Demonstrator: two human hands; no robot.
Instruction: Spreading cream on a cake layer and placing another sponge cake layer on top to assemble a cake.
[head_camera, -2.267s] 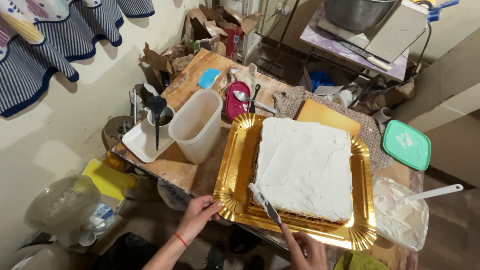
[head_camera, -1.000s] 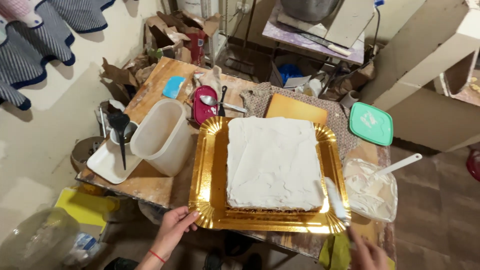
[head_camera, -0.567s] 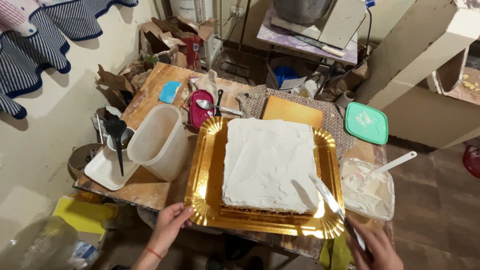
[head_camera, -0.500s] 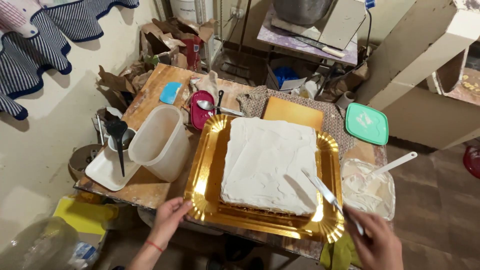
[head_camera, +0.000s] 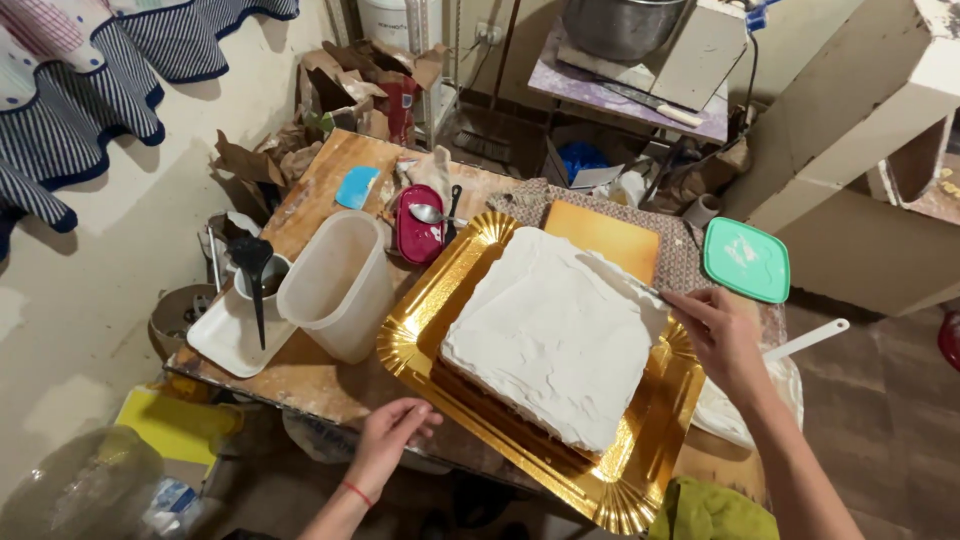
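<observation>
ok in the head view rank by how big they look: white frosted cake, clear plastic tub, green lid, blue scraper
1. white frosted cake
2. clear plastic tub
3. green lid
4. blue scraper
The tub stands taller, nearer the camera, so its lead over the lid is less sure.

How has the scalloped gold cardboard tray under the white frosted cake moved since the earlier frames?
Yes. The gold cardboard tray has turned: its edges earlier ran parallel to the orange board, now they sit diagonal to it, one corner nearing the red dish.
</observation>
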